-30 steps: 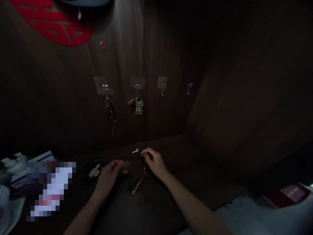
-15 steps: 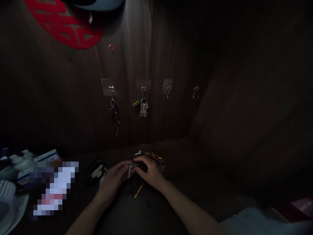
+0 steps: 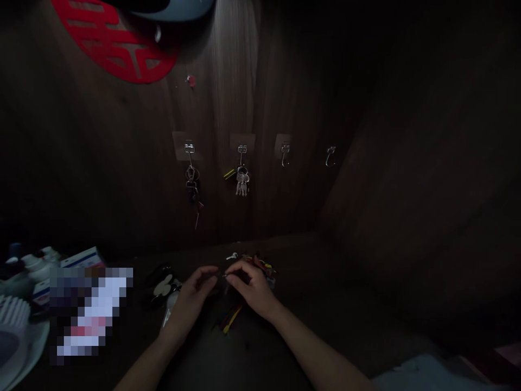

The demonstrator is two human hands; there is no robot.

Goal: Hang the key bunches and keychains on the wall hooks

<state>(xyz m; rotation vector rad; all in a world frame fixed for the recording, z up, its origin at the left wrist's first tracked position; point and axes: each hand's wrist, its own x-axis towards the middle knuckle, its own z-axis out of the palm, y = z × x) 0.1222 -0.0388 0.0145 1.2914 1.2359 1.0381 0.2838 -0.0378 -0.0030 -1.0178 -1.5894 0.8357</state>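
My right hand (image 3: 254, 287) pinches a small metal key (image 3: 224, 276) between thumb and fingertips; the key is dim and partly hidden. Just to its left, my left hand (image 3: 197, 290) has its fingers curved and the thumb apart from them, with nothing visible between. Below the hands lies a dark bundle with a yellow strip (image 3: 231, 320), too dark to name. Beyond the right hand is a small pile of red, yellow and dark items (image 3: 260, 263). Beside it rests a loose silver key (image 3: 232, 256).
On the wood panel are several metal hooks; key bunches (image 3: 192, 182) and silver keys (image 3: 242, 182) hang from two, while another hook (image 3: 285, 155) is bare. At left stand bottles (image 3: 36, 269) and boxes (image 3: 81, 257). Black-and-white items (image 3: 163, 285) lie by my left wrist.
The key was between both hands; my left hand has come away from it and its fingers have parted. The right hand keeps hold. The view has shifted slightly.
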